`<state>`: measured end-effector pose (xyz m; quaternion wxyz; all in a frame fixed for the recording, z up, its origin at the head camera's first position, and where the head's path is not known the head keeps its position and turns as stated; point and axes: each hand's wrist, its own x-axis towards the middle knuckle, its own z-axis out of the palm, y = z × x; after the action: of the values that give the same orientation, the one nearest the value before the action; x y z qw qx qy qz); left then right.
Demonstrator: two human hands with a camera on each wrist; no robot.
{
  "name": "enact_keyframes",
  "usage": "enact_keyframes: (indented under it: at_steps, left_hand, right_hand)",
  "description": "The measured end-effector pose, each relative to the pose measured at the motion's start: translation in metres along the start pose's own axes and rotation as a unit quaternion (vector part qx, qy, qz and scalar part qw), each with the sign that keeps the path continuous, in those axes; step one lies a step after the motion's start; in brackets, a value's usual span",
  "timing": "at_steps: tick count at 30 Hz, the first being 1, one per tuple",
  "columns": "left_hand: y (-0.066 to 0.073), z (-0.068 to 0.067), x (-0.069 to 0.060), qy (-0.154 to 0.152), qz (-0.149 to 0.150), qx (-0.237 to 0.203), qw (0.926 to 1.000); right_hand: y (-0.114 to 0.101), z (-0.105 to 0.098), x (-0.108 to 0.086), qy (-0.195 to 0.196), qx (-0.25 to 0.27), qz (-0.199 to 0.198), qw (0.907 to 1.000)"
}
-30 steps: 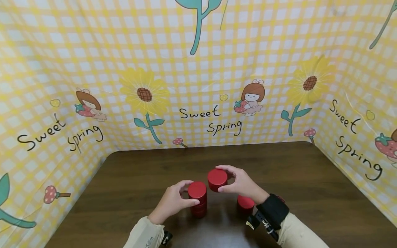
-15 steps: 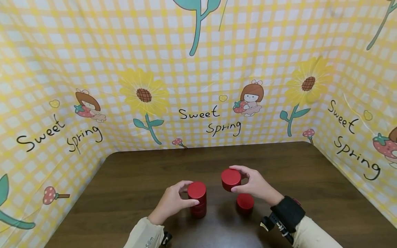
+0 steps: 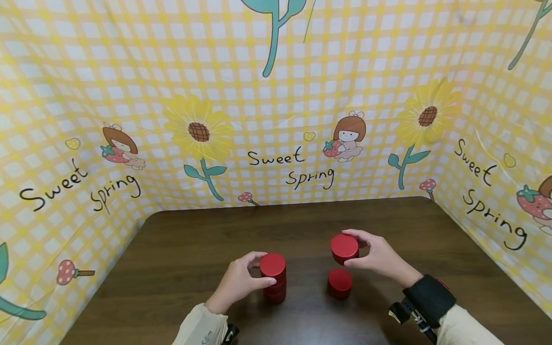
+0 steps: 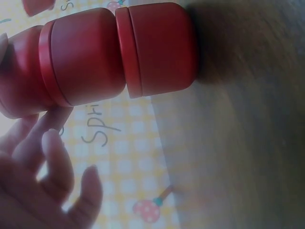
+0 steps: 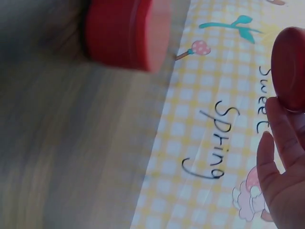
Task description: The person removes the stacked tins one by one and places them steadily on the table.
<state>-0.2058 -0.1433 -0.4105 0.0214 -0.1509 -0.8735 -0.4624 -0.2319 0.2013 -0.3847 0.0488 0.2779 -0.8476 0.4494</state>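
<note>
Three lidded red round tins stand one on another in a stack (image 4: 88, 57), leaning slightly in the left wrist view. My left hand (image 3: 240, 279) grips the top tin (image 3: 273, 265) from the left, thumb in front and fingers behind. Farther right, my right hand (image 3: 379, 256) holds another red tin (image 3: 344, 246) by its sides, raised off the table. In the right wrist view that tin's underside (image 5: 289, 69) shows. A single red tin (image 3: 339, 283) stands upright on the table just below and nearer than the raised one, apart from it.
The dark wood table (image 3: 194, 244) extends around the tins. A yellow checked cloth (image 3: 267, 110) with printed flowers and lettering rises behind it and along both sides.
My right hand has carried its tin to the right, away from the stack and over beyond the single tin. My left hand keeps its grip in place on the stack's top tin.
</note>
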Motion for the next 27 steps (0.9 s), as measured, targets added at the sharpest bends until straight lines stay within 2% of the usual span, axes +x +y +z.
enact_keyframes:
  at_steps: [8, 14, 19, 27]
  left_hand:
    - [0.001, 0.000, 0.000, 0.003, -0.003, 0.005, 1.0000]
    - [0.001, 0.001, -0.001, 0.007, -0.003, 0.004, 1.0000]
    - [0.001, 0.002, -0.001, 0.004, -0.002, 0.001, 1.0000]
    - [-0.001, 0.002, -0.001, 0.012, 0.003, 0.005, 0.9999]
  right_hand:
    - [0.009, -0.019, -0.014, 0.002, -0.038, 0.018, 0.9991]
    - [0.015, -0.027, -0.022, 0.003, -0.048, 0.016, 0.9987]
    - [0.022, -0.031, -0.027, 0.002, -0.050, 0.016, 0.9986]
    - [0.031, -0.029, -0.030, -0.005, -0.043, 0.043, 0.9982]
